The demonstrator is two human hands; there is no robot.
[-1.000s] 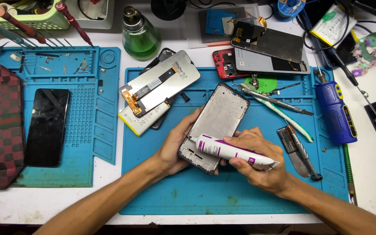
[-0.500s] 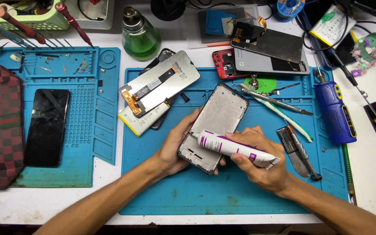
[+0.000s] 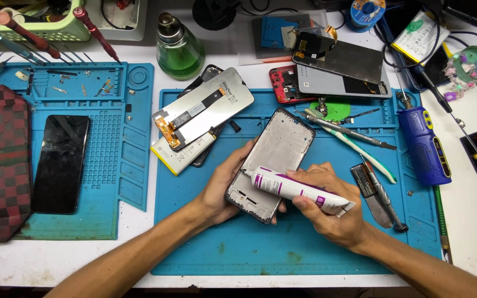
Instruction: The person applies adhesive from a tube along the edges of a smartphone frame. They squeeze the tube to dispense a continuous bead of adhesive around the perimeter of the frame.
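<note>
Right hand [image 3: 332, 212] clenched on glue tube [image 3: 296, 190], nozzle aimed at 10 o'clock onto phone frame [image 3: 271, 160]; frame gripped by left hand [image 3: 222, 190], long axis 1–7 o'clock.

head camera, looking steeply down, close over blue mat [image 3: 305, 259]

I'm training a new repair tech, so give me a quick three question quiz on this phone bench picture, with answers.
1. True or false: the right hand holds a white and purple squeeze tube.
2. Which thing does the left hand steady? A) the grey metal phone frame B) the green glass bottle C) the black phone lying screen up
3. Fill in: the tube's nozzle points at the frame's ____ edge as the camera sees it.

Key: 1 true; 2 A; 3 left.
</note>
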